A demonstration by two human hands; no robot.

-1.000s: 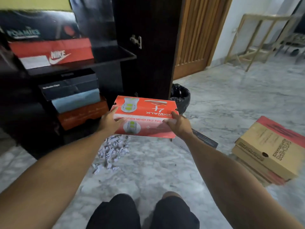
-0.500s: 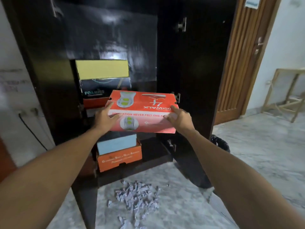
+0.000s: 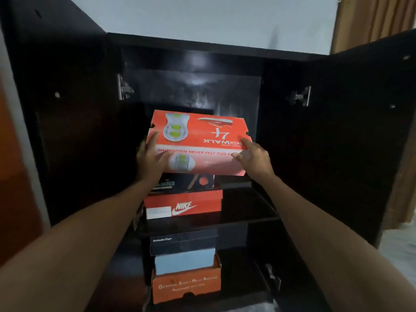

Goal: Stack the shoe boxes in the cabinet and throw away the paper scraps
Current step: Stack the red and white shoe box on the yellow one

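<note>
An orange shoe box (image 3: 200, 140) with upside-down print is held level in front of the open dark cabinet (image 3: 193, 64). My left hand (image 3: 150, 158) grips its left end and my right hand (image 3: 254, 158) grips its right end. Directly under it on the upper shelf (image 3: 245, 212) stands a pile: a black box (image 3: 182, 183) over a red Nike box (image 3: 183, 204). Whatever lies atop the black box is hidden behind the held box. On the lower shelf a black box (image 3: 183, 242), a light blue box (image 3: 184, 261) and an orange box (image 3: 186, 284) are stacked. No paper scraps are in view.
Both cabinet doors stand wide open, the left door (image 3: 56, 109) and the right door (image 3: 351, 131). The right halves of both shelves hold nothing. A wooden door (image 3: 373, 16) shows at the far right, with marble floor (image 3: 398, 251) below it.
My view has swung up from the floor to the cabinet front. Both hands have lifted the orange box from low near the floor up to the top of the upper-shelf pile.
</note>
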